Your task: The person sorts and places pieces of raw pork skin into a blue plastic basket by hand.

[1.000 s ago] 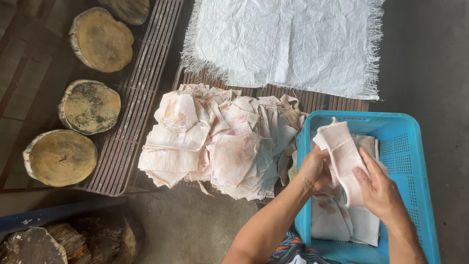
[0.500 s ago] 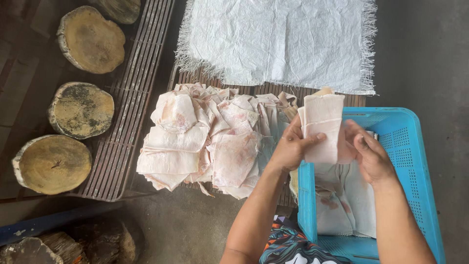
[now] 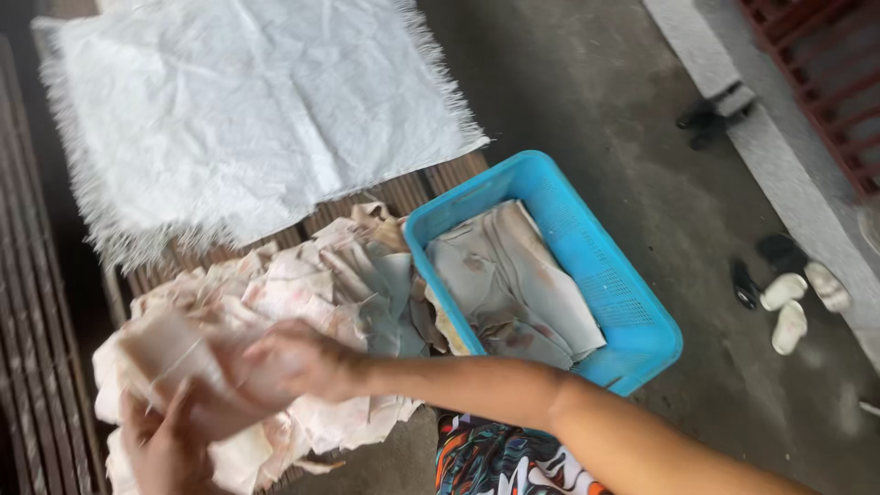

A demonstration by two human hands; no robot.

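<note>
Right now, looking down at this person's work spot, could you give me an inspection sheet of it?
Surface: slatted wooden bench, partly covered by a frayed white woven sheet.
Job's things: pile of stained pale cloths; one cloth held over it.
Clutter: blue plastic basket with more folded cloths.
Hands: left hand and right hand both grip the held cloth; image blurred.
Cables: nothing seen.
Surroundings: concrete floor, sandals by a raised kerb, red grille.
</note>
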